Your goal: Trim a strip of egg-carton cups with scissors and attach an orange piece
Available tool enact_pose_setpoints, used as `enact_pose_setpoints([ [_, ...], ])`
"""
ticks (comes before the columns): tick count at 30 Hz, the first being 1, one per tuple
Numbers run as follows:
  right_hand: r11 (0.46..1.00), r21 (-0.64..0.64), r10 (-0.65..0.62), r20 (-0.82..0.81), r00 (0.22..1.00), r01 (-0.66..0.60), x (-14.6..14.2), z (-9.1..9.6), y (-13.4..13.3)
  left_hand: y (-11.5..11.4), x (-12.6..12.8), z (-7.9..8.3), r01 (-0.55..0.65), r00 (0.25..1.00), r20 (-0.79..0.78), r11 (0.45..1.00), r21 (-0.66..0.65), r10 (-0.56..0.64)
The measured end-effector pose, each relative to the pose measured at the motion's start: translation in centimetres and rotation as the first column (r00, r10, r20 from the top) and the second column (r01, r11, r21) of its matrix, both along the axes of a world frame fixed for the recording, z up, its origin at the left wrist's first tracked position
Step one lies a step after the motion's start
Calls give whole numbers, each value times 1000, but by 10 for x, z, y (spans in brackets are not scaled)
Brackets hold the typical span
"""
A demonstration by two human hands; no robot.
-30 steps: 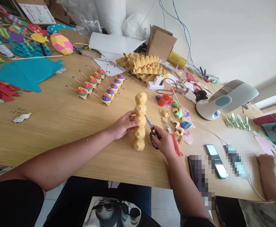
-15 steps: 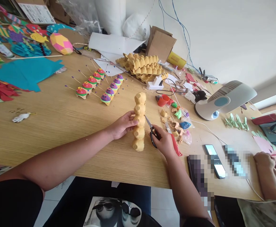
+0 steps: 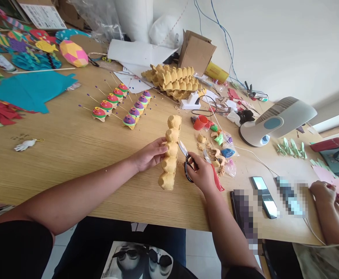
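Observation:
A yellow strip of egg carton cups point(image 3: 171, 164) is held upright above the wooden table by my left hand point(image 3: 152, 154), thumb in front and fingers behind its left side. Its right cut edge faces the scissors point(image 3: 188, 164), whose black handles sit in my right hand point(image 3: 201, 170). The scissors' blades point up and left, close to the strip's edge; I cannot tell whether they touch it. Two painted egg carton strips stand beyond, one red and green point(image 3: 111, 101), one purple and yellow point(image 3: 137, 110), both with thin dark-tipped sticks poking out.
Carton offcuts and clay packets point(image 3: 220, 153) lie right of the scissors, near a red cup point(image 3: 200, 122). Stacked egg trays point(image 3: 175, 79) stand behind. A white fan point(image 3: 274, 122) and a phone point(image 3: 264, 197) are on the right, beside another person's hands point(image 3: 326, 192).
My left hand has turned and tilted the egg carton strip, its lower end swinging left and its right edge now showing. The scissors stay close beside it.

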State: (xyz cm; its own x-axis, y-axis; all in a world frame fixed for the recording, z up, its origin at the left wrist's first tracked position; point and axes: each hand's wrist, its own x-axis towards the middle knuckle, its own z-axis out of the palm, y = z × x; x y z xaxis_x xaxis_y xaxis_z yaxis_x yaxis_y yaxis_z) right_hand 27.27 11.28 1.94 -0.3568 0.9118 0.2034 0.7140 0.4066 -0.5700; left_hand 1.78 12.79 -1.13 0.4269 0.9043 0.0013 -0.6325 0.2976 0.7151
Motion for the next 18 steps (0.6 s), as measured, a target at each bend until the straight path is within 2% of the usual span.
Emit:
enact_pose_setpoints([
  [8, 1000, 30, -3, 20, 1000, 3, 0, -2, 0, 2, 0, -5, -59, 998, -22, 998, -9, 58],
  [18, 996, 87, -8, 88, 996, 0, 4, -7, 2, 1, -3, -3, -2, 1000, -6, 999, -37, 2],
])
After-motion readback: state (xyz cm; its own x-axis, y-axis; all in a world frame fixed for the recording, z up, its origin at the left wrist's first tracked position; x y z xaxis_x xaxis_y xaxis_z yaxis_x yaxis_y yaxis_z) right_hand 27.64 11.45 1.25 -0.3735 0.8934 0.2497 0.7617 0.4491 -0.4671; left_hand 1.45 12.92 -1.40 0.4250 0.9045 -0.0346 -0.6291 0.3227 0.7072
